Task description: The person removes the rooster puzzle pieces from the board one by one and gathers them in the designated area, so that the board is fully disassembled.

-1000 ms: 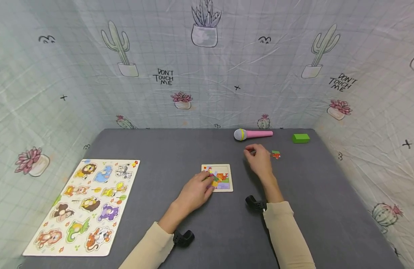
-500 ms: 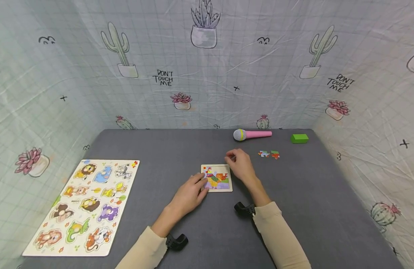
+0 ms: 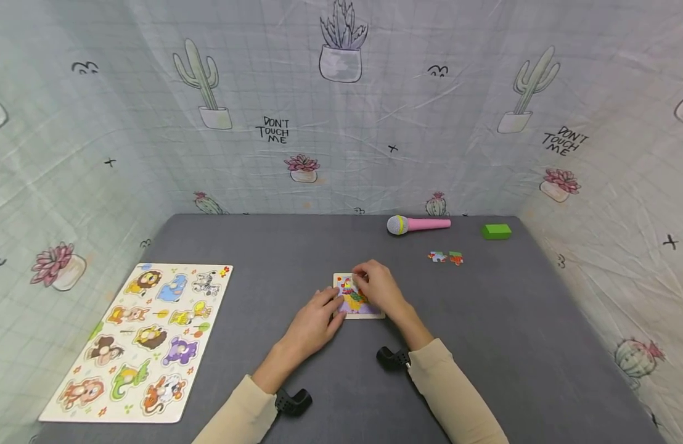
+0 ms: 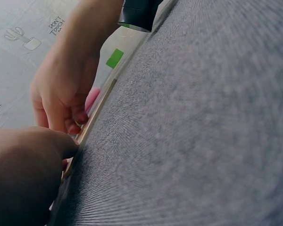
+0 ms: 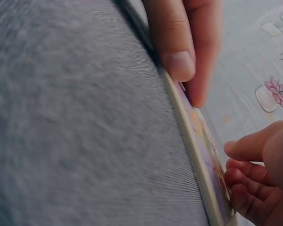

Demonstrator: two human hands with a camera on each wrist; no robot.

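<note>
1. So the small chicken puzzle [image 3: 354, 307] is flat on the grey table [image 3: 264, 246], roughly in the middle, between the two hands.
2. Left hand [image 3: 310, 324]: reaching in from the lower left, palm down, fingers fairly loose and a bit spread. Fingertips rest on the puzzle's left edge, and the right wrist view puts the thumb down at the near edge too. It's not wrapped round anything, just touching the board.
3. Right hand [image 3: 381, 288]: angled in from the right, wrist bent, fingers curving down over the far right part of the puzzle. Fingertips are drawn in close together. Can't tell if there's a piece pinched in there, the hand itself blocks it.
4. Both forearms slant inward, cream sleeves [image 3: 455, 394] up to the wrists.
5. Two loose pieces [image 3: 437, 256] sit beyond the right hand, near the pink microphone [image 3: 427, 224].
6. Green block [image 3: 496, 232] far right, animal board [image 3: 139, 351] over on the left.
</note>
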